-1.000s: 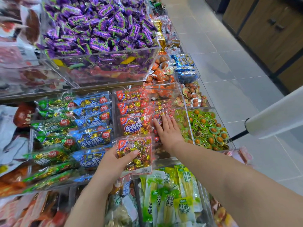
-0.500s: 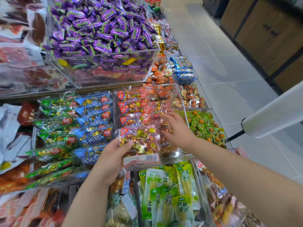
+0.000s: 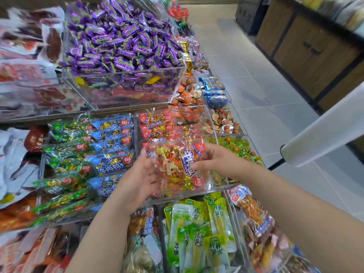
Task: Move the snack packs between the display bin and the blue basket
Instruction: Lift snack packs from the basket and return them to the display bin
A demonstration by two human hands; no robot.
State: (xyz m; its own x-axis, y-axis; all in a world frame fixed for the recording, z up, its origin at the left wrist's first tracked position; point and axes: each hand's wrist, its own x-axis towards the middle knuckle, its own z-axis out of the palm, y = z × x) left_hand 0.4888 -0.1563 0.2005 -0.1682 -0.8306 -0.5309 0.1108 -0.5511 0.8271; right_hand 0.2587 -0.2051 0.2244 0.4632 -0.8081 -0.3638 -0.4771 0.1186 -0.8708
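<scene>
Left hand (image 3: 142, 175) and right hand (image 3: 217, 162) both gripping red snack pack (image 3: 177, 164) over display bin (image 3: 209, 123), purple candies (image 3: 126, 42) behind, green packs (image 3: 199, 233) nearer

A pack (image 3: 178, 164) is held between both hands, left hand (image 3: 140, 180) at its left edge and right hand (image 3: 218, 162) at its right, over the display bin (image 3: 177, 197). Behind that bin, a shelf higher, stands the candy bin (image 3: 126, 91) — more packs (image 3: 110, 164) lie to the left, pouches (image 3: 197, 233) in front.

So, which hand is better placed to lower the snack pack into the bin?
Likely the right hand: it pinches the snack pack, thumb in front, over the bin; the left hand's grip at its edge is unclear.
</scene>
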